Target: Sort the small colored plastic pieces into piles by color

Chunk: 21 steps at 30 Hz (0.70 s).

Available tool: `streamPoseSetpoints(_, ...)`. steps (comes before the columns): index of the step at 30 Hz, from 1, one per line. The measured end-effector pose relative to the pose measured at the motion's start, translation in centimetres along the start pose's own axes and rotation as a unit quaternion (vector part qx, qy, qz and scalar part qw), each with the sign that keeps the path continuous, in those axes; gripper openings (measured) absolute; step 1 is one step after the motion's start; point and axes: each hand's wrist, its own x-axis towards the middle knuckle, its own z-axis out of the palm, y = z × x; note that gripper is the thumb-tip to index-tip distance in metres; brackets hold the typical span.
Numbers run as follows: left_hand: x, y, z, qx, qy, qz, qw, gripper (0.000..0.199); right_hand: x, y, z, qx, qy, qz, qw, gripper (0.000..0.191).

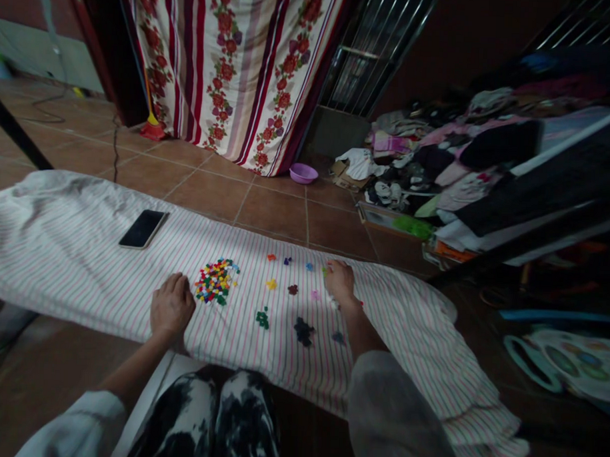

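My left hand (173,306) rests on the striped cloth, its fingers loosely bent and lying on the fabric. Just right of it is a mixed pile of small bead-like pieces (215,281) in many colours. My right hand (340,281) reaches to the far side of the cloth, fingertips pinched together at some light green pieces (325,271); what they hold is too small to make out. Small single-colour groups lie between the hands, among them orange (271,257), yellow (272,285), dark red (293,290), pink (315,295), green (262,318) and black pieces (304,332). White pieces (334,303) are partly hidden by my right wrist.
A phone (143,229) lies on the left part of the striped cloth (79,247). Beyond the table are a floral curtain (245,73), a purple basin (303,173) and a red broom (153,128) on the tiled floor. Heaped clothes (418,146) fill the right side.
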Motion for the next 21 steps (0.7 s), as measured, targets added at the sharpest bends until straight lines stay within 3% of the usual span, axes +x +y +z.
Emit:
streamPoseSetpoints(6,0.1,0.2,-0.2,-0.008,-0.002,-0.009,1.000,0.031,-1.4,-5.3,0.7,0.102,-0.009,-0.085,0.991,0.028)
streamPoseSetpoints(13,0.1,0.3,-0.3,-0.016,-0.006,-0.012,1.000,0.030,-3.4,-12.4,2.5,0.214,-0.068,-0.189,0.956,0.026)
streamPoseSetpoints(21,0.1,0.1,-0.1,-0.007,-0.006,-0.010,1.000,0.032,-4.6,-19.1,3.2,0.216,-0.145,-0.205,0.944,0.023)
